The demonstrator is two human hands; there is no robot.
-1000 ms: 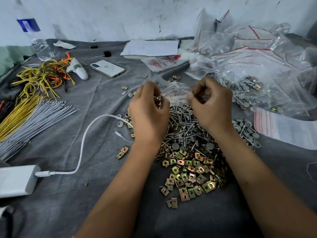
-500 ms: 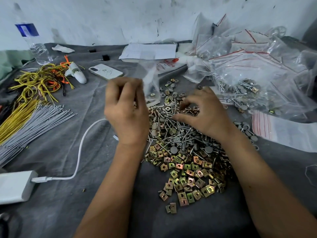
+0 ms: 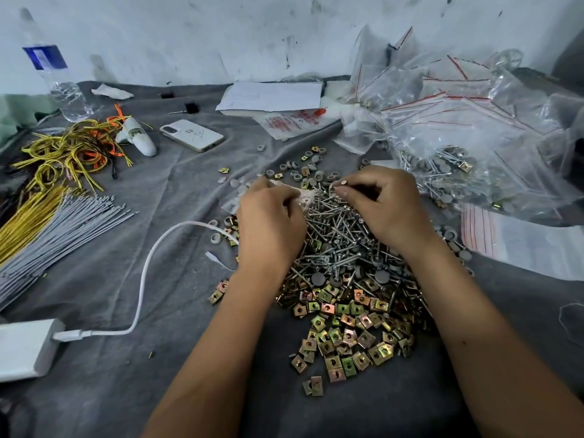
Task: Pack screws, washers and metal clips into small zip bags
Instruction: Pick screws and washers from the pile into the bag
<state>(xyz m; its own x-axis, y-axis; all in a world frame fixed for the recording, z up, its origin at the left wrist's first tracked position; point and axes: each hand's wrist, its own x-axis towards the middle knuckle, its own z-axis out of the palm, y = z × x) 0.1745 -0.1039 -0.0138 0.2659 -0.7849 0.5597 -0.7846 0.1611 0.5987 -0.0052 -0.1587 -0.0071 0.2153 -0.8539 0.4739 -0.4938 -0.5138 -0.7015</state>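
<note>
Silver screws (image 3: 338, 235) lie heaped with brass-coloured clips (image 3: 344, 327); much remains unpacked. Left hand (image 3: 268, 222) pinches a small clear bag (image 3: 234, 200), right hand (image 3: 382, 207) pinches screws. Filled bags (image 3: 448, 165) sit behind.

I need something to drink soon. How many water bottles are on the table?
1. The water bottle stands upright at the far left edge, against the wall, behind the yellow wires. Another could be hidden behind the bag pile at the right.
</note>
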